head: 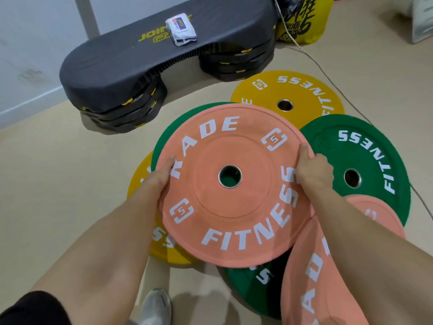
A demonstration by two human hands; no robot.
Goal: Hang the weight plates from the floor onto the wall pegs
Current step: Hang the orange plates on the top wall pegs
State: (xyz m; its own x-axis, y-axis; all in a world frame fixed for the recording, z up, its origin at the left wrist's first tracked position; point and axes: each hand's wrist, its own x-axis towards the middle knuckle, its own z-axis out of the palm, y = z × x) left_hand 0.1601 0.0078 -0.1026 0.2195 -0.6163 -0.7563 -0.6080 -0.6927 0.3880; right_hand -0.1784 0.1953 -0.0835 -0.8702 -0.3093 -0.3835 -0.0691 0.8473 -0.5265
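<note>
A pink weight plate [234, 221] with white "FITNESS" lettering lies flat on top of a pile of plates on the floor. My left hand [159, 177] grips its left rim, thumb on top. My right hand [314, 170] grips its right rim. Under it lie a green plate [178, 123] and a yellow plate [164, 252]. Around it are another yellow plate [302, 92], a green plate [375, 160], a third green plate [248, 285] and a second pink plate [311, 289]. No wall pegs are in view.
A black aerobic step bench [140, 66] stands behind the pile, with a white packet [181, 32] on it. A yellow bag [302, 19] sits at the back right. A cable [328, 73] runs across the beige floor. My shoe [155, 306] is below the pile.
</note>
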